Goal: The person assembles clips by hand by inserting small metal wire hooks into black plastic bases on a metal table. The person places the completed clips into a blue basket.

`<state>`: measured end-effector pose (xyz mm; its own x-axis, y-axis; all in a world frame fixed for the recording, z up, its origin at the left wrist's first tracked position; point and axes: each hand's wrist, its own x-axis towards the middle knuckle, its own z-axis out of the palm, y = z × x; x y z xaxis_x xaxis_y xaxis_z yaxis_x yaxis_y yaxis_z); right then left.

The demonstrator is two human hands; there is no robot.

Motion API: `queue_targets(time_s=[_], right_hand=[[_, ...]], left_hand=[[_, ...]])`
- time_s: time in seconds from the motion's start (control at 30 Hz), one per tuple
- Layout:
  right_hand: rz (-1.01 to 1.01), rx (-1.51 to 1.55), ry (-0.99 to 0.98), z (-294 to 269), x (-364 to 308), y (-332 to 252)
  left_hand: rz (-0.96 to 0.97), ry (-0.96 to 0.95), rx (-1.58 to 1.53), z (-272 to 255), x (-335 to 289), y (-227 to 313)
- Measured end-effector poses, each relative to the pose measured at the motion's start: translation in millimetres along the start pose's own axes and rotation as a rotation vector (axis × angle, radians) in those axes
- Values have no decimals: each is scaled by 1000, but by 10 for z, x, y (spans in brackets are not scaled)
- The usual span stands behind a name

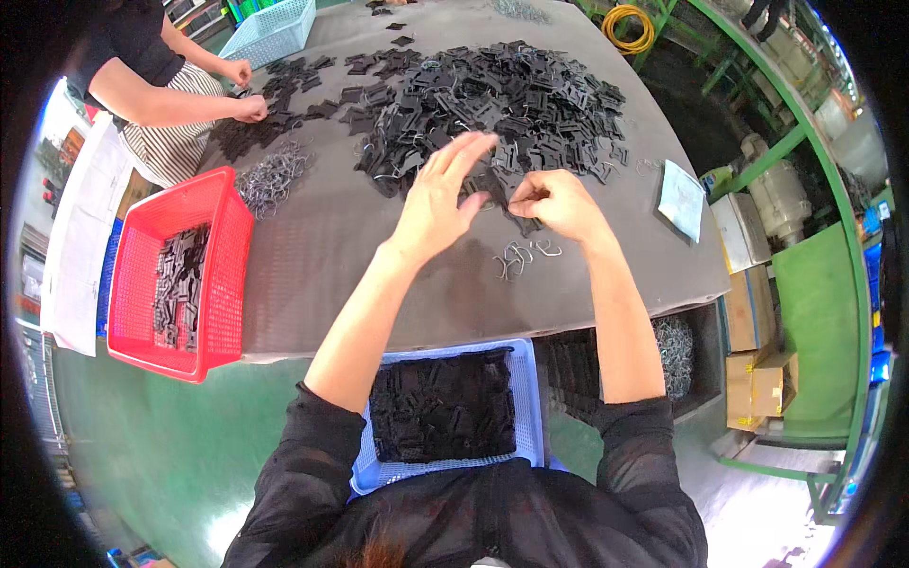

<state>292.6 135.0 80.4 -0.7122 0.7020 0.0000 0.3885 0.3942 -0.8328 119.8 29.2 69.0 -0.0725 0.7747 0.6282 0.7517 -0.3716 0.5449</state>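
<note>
My left hand (437, 201) is over the near edge of a large heap of small flat black parts (511, 95), fingers stretched out and thumb apart, holding nothing. Beside it on the right, my right hand (561, 204) has thumb and forefinger pinched on a small black part (523, 223), mostly covered by the fingers. Silver bent wire hooks (516, 257) lie loose on the grey table just nearer to me than the right hand. More wire pieces poke out among the black parts in the heap.
A red basket (234, 275) with black parts stands at the left, beside a wire pile (273, 180). A blue basket (528, 398) full of black parts is in front of my body. A person's hands (248, 106) work at far left. A pale packet (682, 201) lies right.
</note>
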Motion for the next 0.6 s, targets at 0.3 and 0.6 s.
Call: queue_targets(time_s=[0.3,0.6], right_hand=[[-63,-285,27,231,62,-53],[240,765,29,575,18,140]], left_hand=[[-134,-143,-56,192,-622,-244],[-263,51,-357,409,-710,-226]])
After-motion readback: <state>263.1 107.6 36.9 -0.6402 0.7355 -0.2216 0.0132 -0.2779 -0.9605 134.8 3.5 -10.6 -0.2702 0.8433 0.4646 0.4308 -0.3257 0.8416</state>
